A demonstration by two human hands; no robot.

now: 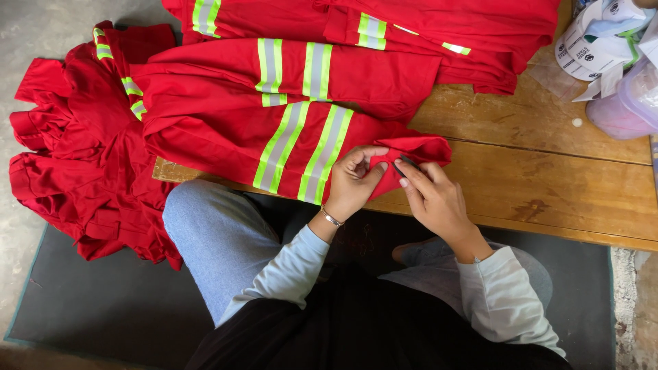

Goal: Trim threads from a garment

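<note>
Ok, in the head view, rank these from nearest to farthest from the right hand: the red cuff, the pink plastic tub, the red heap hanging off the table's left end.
1. red cuff: pinched in the right hand, at the table's front edge.
2. pink plastic tub: up right, at the table's far right end.
3. red heap: far left, draped off the table's end towards the floor.

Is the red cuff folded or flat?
Folded: the cuff's edge is turned over, pinched by the left hand and right hand at the wooden table's edge.

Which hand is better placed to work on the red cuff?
Probably the right hand: its fingertips hold a small dark tool against the red cuff, while the left hand pinches the fabric steady.
</note>
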